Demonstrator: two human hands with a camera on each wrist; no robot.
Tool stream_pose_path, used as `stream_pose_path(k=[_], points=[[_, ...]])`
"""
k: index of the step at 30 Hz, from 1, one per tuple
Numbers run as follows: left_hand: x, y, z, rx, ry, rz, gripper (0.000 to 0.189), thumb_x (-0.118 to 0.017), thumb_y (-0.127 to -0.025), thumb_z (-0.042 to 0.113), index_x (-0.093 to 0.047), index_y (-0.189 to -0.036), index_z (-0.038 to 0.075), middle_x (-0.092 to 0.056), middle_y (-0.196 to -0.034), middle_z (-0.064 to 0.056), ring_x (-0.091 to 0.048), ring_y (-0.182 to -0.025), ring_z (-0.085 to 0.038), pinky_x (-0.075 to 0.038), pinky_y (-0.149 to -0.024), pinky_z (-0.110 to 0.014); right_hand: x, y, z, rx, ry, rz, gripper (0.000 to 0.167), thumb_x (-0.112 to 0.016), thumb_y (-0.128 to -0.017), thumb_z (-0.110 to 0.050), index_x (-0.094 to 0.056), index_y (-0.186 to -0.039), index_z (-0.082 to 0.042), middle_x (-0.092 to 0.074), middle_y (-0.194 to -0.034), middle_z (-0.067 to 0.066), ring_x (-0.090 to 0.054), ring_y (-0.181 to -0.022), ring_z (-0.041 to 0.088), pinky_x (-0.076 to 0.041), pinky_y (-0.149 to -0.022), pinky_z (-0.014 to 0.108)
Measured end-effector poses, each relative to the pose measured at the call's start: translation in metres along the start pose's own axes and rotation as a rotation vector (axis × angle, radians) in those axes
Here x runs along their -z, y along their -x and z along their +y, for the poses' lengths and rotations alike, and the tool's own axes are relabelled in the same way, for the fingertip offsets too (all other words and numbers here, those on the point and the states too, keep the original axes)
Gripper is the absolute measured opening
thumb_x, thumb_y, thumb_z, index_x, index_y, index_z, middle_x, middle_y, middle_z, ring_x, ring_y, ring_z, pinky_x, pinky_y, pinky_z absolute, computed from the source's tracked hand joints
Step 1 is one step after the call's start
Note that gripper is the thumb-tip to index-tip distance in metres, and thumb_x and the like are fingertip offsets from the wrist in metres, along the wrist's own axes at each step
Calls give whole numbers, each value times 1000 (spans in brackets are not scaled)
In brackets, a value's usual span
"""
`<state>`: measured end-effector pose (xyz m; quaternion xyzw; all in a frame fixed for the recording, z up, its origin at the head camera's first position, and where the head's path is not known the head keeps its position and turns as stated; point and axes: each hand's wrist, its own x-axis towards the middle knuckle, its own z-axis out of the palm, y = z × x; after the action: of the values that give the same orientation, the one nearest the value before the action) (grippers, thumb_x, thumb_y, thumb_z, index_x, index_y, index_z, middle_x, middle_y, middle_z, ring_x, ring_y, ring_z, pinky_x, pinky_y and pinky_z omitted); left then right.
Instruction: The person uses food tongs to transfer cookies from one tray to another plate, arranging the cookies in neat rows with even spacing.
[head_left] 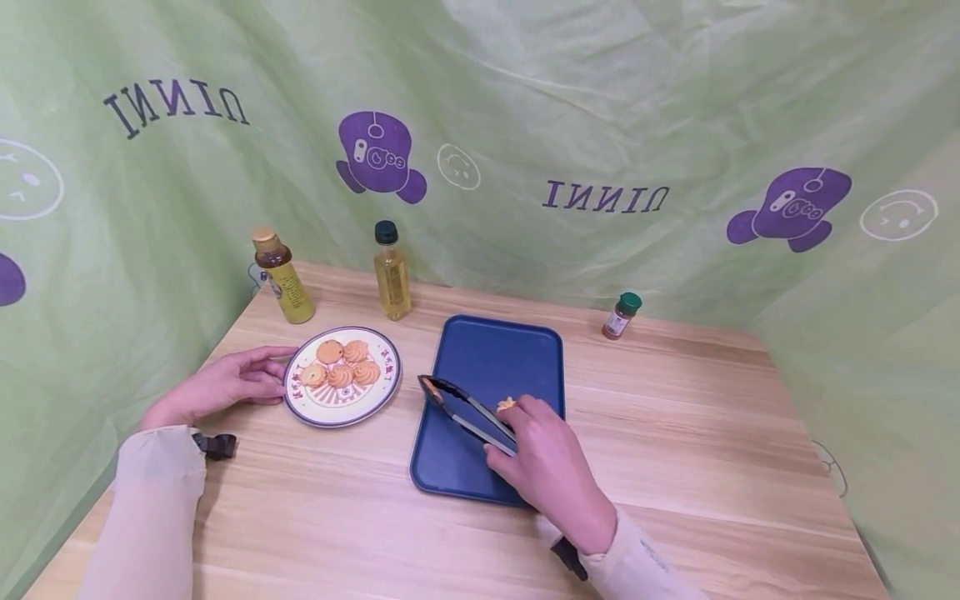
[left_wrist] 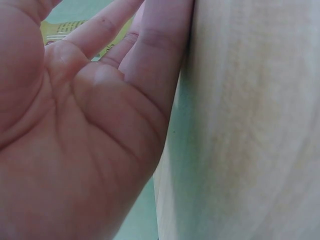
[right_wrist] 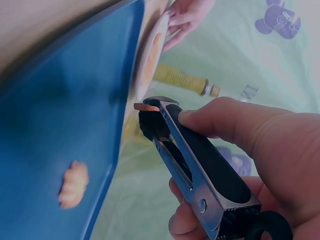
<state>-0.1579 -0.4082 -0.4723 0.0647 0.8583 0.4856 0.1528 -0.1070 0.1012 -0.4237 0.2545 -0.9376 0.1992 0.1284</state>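
My right hand (head_left: 551, 467) grips metal tongs (right_wrist: 192, 165) with black grips over the blue tray (head_left: 498, 350). Pinched in the tongs' black tips is a cookie (right_wrist: 145, 107), of which little shows, near the tray's left edge. Another cookie (right_wrist: 73, 185) lies on the tray, partly behind the right hand in the head view. The left hand (head_left: 228, 387) rests side-on on the table, its fingers lightly bent and touching the left rim of a white plate (head_left: 345, 414) with a dark edge. Several swirled cookies (head_left: 341, 375) sit on that plate. The left wrist view shows palm and table only, without the plate.
Behind the plate stand a brown-capped bottle with a yellow label (head_left: 288, 287) and a bottle of yellow oil (head_left: 393, 279). A small green-capped jar (head_left: 621, 317) is at the back right. Green cloth (head_left: 495, 100) hangs around the wooden table (head_left: 675, 433).
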Motion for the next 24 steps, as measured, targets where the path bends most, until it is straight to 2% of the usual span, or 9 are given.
stream_pose_path(k=[6,13,19,24], points=[[1,-1,-1,15,67,-26,78,-78,-104,7,-37,-170,-5,-74,-125,-3,-74,-107,-4,-67,-91,-22,-14,-24,-27,71,-57,-5,33,-96,-86,-28,-84,-108,-7,-75,-98,3,-68,-87,19,-63,-73,32],[1,-1,-2,9,98,-38,79,-76,-104,4,-35,-170,-7,-74,-126,-4,-75,-108,-4,-68,-92,-24,-37,-49,-61,191,-24,-12,25,-89,-88,-25,-83,-106,-8,-73,-96,2,-65,-85,18,-61,-68,30],[1,-3,-2,3,102,-32,78,-75,-104,2,-36,-170,-7,-73,-129,-11,-74,-110,-2,-69,-94,-25,-56,-57,-76,225,18,-63,19,-87,-92,-28,-80,-100,-12,-67,-93,-1,-59,-83,15,-57,-61,28],[2,-3,-3,11,118,-28,79,-76,-103,2,-36,-170,-7,-72,-129,-11,-74,-108,-3,-69,-94,-26,-65,-59,-82,238,36,-73,22,-87,-92,-29,-79,-104,-12,-67,-93,-2,-61,-84,15,-58,-61,28]])
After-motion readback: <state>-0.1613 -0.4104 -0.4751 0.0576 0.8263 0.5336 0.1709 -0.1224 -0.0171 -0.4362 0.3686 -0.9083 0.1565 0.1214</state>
